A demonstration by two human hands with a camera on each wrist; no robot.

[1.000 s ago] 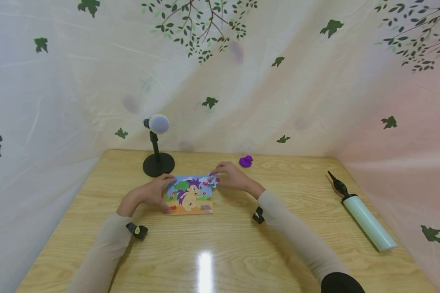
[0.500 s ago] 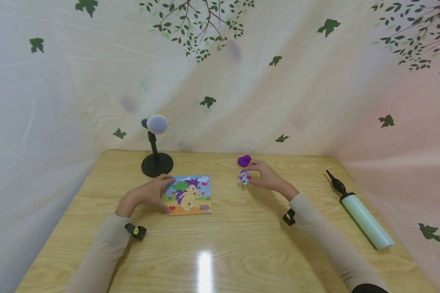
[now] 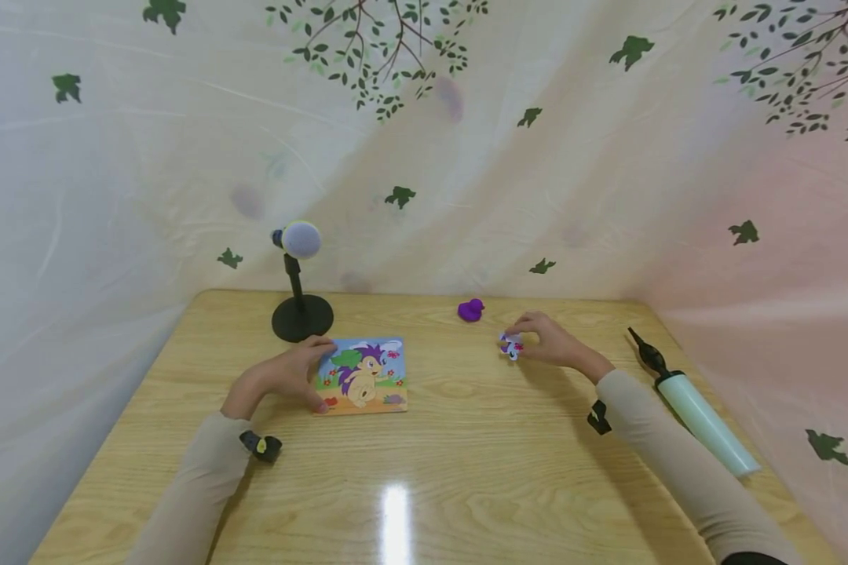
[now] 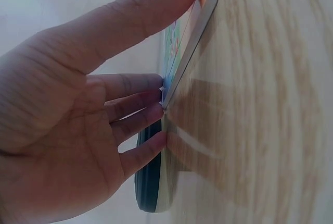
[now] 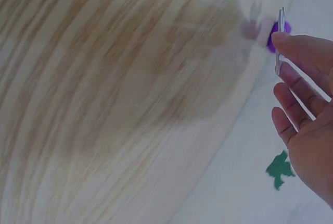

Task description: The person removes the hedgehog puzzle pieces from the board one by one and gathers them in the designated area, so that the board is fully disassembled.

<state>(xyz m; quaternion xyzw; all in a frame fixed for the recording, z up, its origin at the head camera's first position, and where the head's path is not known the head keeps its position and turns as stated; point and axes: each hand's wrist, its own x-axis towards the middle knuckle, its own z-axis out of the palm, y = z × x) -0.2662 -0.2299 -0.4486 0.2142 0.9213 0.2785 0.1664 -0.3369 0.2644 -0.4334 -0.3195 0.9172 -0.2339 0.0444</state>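
A picture puzzle board (image 3: 363, 377) with a purple-haired hedgehog cartoon lies flat on the wooden table. My left hand (image 3: 286, 373) holds it at the left end, thumb on the near edge and fingers at the far edge. The left wrist view shows the thumb along the rim of the board (image 4: 203, 13). Off to the right of the board, my right hand (image 3: 554, 343) pinches a small blue-and-white puzzle piece (image 3: 510, 346) between thumb and index finger. Edge-on in the right wrist view, this thin piece (image 5: 279, 62) is above the table, the other fingers loosely bent.
A black-stand lamp (image 3: 302, 314) with a round head stands behind the board. A purple rubber duck (image 3: 470, 311) sits near the table's back edge. A pale green hand pump (image 3: 707, 424) with a black nozzle lies at the right, beyond the right forearm.
My right hand has moved from the board's upper right corner to the right, past the duck, carrying the puzzle piece. The left hand and the board stay in place.
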